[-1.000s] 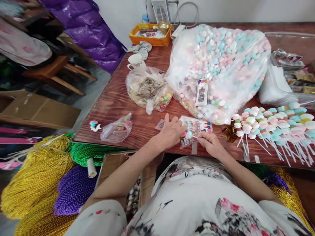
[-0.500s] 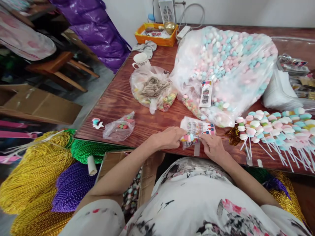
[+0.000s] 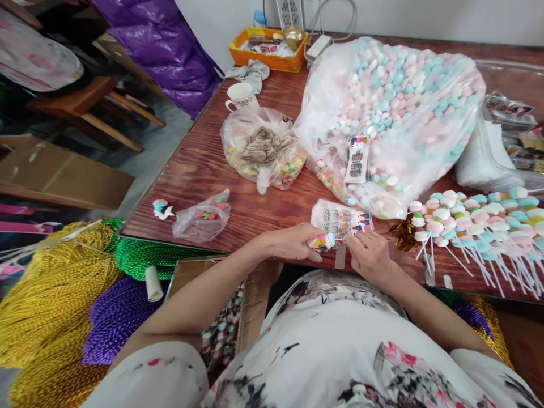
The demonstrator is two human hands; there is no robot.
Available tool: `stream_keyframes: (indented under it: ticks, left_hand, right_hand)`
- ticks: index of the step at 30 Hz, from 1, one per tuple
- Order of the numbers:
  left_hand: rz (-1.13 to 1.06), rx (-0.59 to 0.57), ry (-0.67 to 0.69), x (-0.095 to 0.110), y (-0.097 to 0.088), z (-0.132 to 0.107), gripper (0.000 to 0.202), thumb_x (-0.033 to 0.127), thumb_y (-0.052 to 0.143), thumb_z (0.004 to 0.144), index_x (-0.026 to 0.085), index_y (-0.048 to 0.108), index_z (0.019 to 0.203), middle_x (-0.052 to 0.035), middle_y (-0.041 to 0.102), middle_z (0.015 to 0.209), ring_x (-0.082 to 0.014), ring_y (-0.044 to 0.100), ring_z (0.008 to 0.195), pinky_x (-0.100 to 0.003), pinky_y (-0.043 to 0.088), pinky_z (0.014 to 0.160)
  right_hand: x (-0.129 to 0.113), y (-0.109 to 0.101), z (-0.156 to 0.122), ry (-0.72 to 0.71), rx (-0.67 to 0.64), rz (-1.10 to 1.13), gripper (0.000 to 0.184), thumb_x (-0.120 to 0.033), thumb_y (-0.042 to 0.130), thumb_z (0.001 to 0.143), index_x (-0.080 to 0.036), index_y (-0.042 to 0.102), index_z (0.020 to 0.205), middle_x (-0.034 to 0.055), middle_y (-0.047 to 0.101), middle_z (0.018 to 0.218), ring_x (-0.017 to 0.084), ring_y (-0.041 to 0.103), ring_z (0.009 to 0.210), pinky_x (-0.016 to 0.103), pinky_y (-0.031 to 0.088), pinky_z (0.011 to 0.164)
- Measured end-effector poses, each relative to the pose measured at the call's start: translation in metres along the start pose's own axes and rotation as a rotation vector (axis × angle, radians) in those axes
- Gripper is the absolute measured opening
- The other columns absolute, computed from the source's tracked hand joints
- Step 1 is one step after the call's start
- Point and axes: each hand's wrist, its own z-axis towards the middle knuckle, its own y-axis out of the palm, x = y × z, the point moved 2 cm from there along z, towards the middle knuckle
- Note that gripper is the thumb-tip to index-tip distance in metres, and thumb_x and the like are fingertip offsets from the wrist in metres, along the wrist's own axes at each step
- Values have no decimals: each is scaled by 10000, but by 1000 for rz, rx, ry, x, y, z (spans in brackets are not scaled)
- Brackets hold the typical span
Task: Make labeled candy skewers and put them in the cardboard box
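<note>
Near the table's front edge, my left hand [image 3: 297, 241] is closed around a small printed candy bag [image 3: 316, 244]. A marshmallow pop [image 3: 328, 241] in pastel colours sits at the bag's mouth, partly inside it. My right hand [image 3: 370, 256] pinches close to the pop's stick end, whose tip is hidden by the fingers. Just beyond both hands lies a stack of flat printed bags [image 3: 338, 218]. To the right rests a pile of marshmallow pops [image 3: 471, 221] with white sticks pointing toward me.
A big clear sack of marshmallows [image 3: 395, 107] fills the back, with a printed packet [image 3: 357, 160] on it. Left are a bag of gummies [image 3: 280, 175], a smaller bag [image 3: 202, 218], a mug [image 3: 241, 97] and an orange tray [image 3: 272, 62]. A cardboard box [image 3: 249, 328] stands below the edge.
The pop has gone into a printed bag, now gripped by my left hand, which has turned and lowered slightly. My right hand stays by the stick. The view has shifted a little.
</note>
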Motion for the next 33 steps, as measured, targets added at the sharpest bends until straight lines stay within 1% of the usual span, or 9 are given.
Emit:
stream_keyframes:
  ticks: [5,10,13,18,22,24,28,31,33]
  left_hand:
    - [-44,64,-10,-4,8,4,234,357,685,713,151,577,739,52,517,682,-116,450,665,-193,354,605]
    - [184,83,-105,3,12,7,236,331,733,669,170,601,780,52,566,664,-125,495,633,-206,343,589]
    - [286,97,-96,6,18,10,220,322,725,684,180,602,799,41,599,671,-131,521,621,-216,338,588]
    - [464,221,-77,2,22,13,155,309,638,769,174,565,743,11,585,634,-149,535,598,-244,309,558]
    - [544,390,-125,0,17,5,162,301,616,797,182,586,903,-17,642,755,-188,602,716,-260,365,627]
    - [558,416,-144,-1,17,4,146,301,603,809,185,588,897,-27,653,778,-197,612,745,-269,384,652]
    - [485,400,-67,-1,27,14,79,190,542,814,181,598,870,-22,648,729,-176,609,707,-261,403,644]
    - [417,424,26,1,33,19,253,97,524,763,176,610,988,-16,656,744,-166,611,705,-256,428,662]
    - [377,468,86,3,31,15,314,121,552,778,164,605,1084,-28,672,807,-165,621,743,-259,454,702]
  right_hand:
    - [-12,0,-6,62,-22,-5,204,-55,437,777,-170,591,846,35,569,618,176,449,590,324,290,596]
    - [-13,2,-4,10,-66,75,181,-66,439,795,-175,581,817,29,580,633,164,468,597,313,277,607]
    - [-16,9,1,-42,-87,143,175,-62,442,801,-165,583,818,28,579,639,158,476,599,306,267,611]
    - [-16,15,15,-48,-139,145,178,-97,442,851,-163,602,807,38,607,666,156,494,608,306,278,615]
    - [4,1,18,91,-182,207,170,-161,461,921,-176,619,858,44,642,739,155,537,675,287,309,629]
    - [10,-5,16,119,-170,249,178,-145,453,923,-172,618,861,43,645,740,153,543,682,281,318,629]
    - [-2,3,14,29,-199,229,185,-100,449,850,-164,603,770,42,601,671,152,484,609,295,299,600]
    - [-11,17,15,5,-231,186,175,-77,456,806,-156,607,763,55,599,686,155,472,608,299,304,602]
    - [-7,21,14,12,-240,177,190,-69,446,815,-153,612,775,55,603,689,155,476,612,294,310,600]
